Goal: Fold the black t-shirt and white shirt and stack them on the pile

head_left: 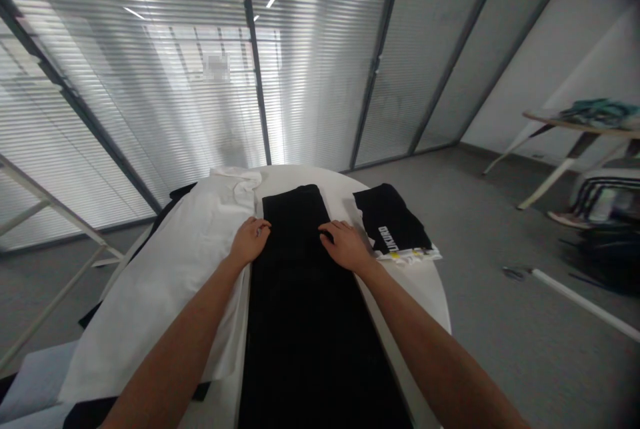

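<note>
A long black garment (300, 296) lies folded into a narrow strip down the middle of a white round table (425, 282). My left hand (250, 240) rests on its left edge, fingers curled over the fabric. On the strip's right edge my right hand (346, 244) presses down, fingertips on the cloth. Whether either hand pinches the fabric is not clear. A white garment (175, 269) is spread on the left side of the table, touching the black strip.
A folded black garment with white lettering (395, 222) sits on a folded white one at the table's right. Glass walls with blinds stand behind. A second table (575, 129) with teal cloth, bags and a white tube (585, 302) on the grey floor are at right.
</note>
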Motion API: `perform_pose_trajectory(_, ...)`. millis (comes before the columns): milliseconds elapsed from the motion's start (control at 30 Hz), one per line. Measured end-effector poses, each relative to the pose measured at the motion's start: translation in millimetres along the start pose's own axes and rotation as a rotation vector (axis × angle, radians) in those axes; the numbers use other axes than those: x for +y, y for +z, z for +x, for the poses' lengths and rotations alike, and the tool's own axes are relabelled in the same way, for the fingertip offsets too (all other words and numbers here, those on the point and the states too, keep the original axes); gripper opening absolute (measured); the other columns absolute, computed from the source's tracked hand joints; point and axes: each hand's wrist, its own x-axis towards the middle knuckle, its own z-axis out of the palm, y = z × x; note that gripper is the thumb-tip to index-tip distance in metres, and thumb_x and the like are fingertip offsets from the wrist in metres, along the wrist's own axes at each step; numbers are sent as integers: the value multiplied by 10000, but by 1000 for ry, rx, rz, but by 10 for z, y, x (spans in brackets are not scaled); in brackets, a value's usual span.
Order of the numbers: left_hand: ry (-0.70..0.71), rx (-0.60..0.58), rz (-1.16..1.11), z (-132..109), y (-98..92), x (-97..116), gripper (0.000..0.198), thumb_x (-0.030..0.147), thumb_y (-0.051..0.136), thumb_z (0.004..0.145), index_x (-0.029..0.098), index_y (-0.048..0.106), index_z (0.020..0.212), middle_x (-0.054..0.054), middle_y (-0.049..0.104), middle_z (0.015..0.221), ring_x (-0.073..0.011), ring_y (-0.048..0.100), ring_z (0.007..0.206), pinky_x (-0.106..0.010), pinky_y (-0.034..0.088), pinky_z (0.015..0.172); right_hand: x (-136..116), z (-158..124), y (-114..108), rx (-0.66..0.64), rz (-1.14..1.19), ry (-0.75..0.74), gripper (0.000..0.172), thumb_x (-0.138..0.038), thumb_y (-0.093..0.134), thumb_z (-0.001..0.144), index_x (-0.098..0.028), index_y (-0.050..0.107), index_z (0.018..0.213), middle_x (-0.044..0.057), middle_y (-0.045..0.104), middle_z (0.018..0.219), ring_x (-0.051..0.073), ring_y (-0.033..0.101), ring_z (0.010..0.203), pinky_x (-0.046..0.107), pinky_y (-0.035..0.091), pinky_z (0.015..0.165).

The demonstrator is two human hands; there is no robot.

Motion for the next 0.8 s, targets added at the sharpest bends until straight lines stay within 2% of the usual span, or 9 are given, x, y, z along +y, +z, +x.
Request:
perform_pose_trajectory(67,29,30,33,-4,24,-6,320,283,477,844,202,686,1073,-69,604,986,-199,580,905,-343,444,900,4,-4,20,-1,-3,-18,309,-331,457,936,-247,609,1192,48,641,1190,207,534,1103,330,365,942)
perform_pose_trajectory(167,61,-17,88,-1,31,0,283,304,473,853,214,713,973,-68,613,920,-223,578,920,-367,432,905,6,6,30,-39,-7,-14,292,-335,432,946,-253,631,1142,38,667,1119,205,555,1045,335,371,925)
perform_pose_trajectory(267,20,-41,3,2,8,-6,291,316,423,885,221,691,944,-39,628,850,-198,595,847,-331,447,835,2,25,30,-27,-15,18,291,-322,412,951,-255,623,1141,35,681,1065,207,564,1011,342,368,915)
perform_pose_trajectory(400,-36,-67,-73,-2,10,-37,295,313,380,909,230,625,1051,5,620,743,-166,591,691,-294,449,723,-9,33,88,83,-75,59,355,-328,441,932,-249,557,1259,68,614,1213,240,492,1140,384,334,960)
perform_pose_trajectory(467,-33,-62,-37,4,39,-53,298,296,408,894,223,601,1109,2,619,734,-174,596,698,-300,448,733,-4,32,141,96,-98,81,416,-347,441,932,-249,501,1332,88,554,1304,256,444,1204,409,321,976)
perform_pose_trajectory(667,-84,40,28,72,134,-113,526,277,518,834,152,466,1342,-105,666,1028,-246,608,982,-402,410,944,43,32,259,38,-122,118,500,-394,396,956,-265,383,1439,112,441,1434,289,311,1348,488,227,1052)
perform_pose_trajectory(733,-95,25,19,92,145,-145,550,262,539,818,171,463,1355,-110,662,1094,-246,612,990,-426,393,977,42,32,265,18,-115,116,480,-397,391,959,-268,410,1421,106,424,1451,290,289,1364,497,200,1065)
perform_pose_trajectory(800,-108,6,-29,103,150,-178,553,245,553,805,198,473,1350,-91,671,1092,-224,629,943,-415,410,967,29,32,254,10,-101,115,423,-390,403,954,-270,491,1351,96,462,1415,286,334,1332,494,198,1063)
